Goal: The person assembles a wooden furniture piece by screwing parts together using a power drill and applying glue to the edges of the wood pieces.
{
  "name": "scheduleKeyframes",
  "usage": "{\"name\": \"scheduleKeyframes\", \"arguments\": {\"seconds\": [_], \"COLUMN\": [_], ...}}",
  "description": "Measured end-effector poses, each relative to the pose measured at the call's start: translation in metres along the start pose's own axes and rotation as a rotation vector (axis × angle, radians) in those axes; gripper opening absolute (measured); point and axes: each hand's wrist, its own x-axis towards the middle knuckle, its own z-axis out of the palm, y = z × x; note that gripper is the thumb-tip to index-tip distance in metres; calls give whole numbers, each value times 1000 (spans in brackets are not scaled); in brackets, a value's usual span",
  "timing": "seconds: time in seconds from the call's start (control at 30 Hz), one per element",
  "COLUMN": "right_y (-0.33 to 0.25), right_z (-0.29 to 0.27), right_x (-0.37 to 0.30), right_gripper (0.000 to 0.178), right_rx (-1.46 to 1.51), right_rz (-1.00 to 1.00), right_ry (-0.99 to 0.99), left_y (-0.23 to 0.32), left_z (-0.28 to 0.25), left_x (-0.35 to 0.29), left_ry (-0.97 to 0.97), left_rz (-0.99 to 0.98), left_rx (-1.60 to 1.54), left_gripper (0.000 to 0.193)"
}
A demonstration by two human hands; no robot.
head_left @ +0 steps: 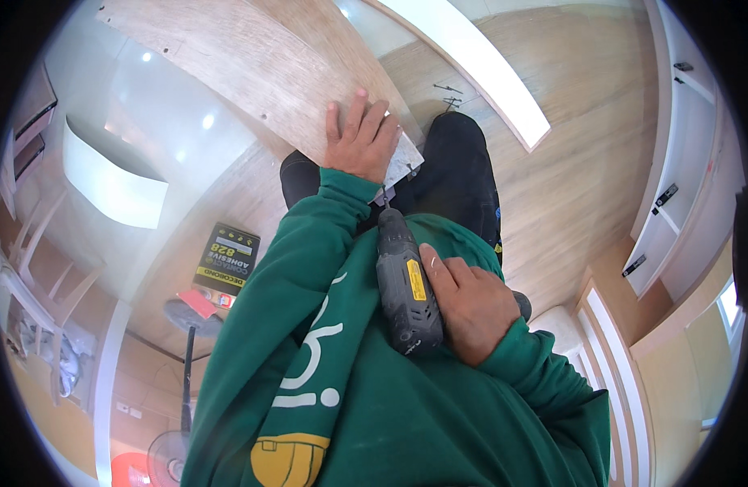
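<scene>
My left hand (pixel 362 140) lies flat on a long wood-grain board (pixel 252 57), fingers stretched out and a little apart, close to its near end. That end rests by my knees, and small dark holes dot the board's face. My right hand (pixel 475 304) grips a black and grey power drill (pixel 405 296) with a yellow label, held against my body. The drill's thin bit (pixel 385 197) points away from me, at the board's near end just below my left wrist. Whether the tip touches the board cannot be made out.
Several dark screws (pixel 451 102) lie on the wood-look floor beside a white-faced panel (pixel 487 69). At left are a black and yellow container (pixel 228 258), a fan stand (pixel 187 373) and a curved white panel (pixel 118 191). Cabinet parts with dark hinges (pixel 666 196) stand at right.
</scene>
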Motion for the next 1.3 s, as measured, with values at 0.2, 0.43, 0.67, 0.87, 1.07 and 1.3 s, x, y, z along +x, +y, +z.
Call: {"name": "scheduleKeyframes", "arguments": {"seconds": [0.2,0.43,0.67,0.87,1.07,1.3], "right_y": [-10,-14,-14,-12,-10,-5], "right_z": [-2,-3,-7,-4,-7,-5], "right_x": [4,8,12,13,16,12], "right_gripper": [57,57,57,57,56,57], "right_rx": [-48,-26,-19,-14,-35,-32], "right_rz": [13,33,40,32,30,31], "right_ry": [2,13,-27,-17,-32,-73], "left_y": [0,-1,-1,-3,-4,1], "left_z": [0,-1,0,0,1,-3], "left_x": [1,0,-1,-2,3,4], "left_ry": [21,19,12,14,-9,-80], "left_rz": [-8,-14,-14,-8,-2,-13], "left_rx": [-20,-47,-42,-35,-18,16], "left_gripper": [23,22,21,20,22,23]}}
